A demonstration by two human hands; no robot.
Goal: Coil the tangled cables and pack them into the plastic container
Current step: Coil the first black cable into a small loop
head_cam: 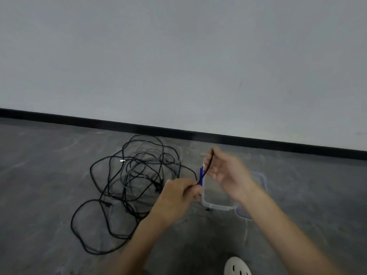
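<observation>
Shoe [237, 266] sits nearest, below the container [218, 207]. Over the container's left rim, the left hand [176, 197] pinches a black cable [207, 165] in curled fingers. The right hand [224, 169] pinches its upper end, other fingers loosely spread, pulling it straight, probably to start a coil. The tangle [135, 179] lies left of the container.

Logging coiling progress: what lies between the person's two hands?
In the head view, a short stretch of black cable runs from the left hand up to the right hand; both hold it.
</observation>
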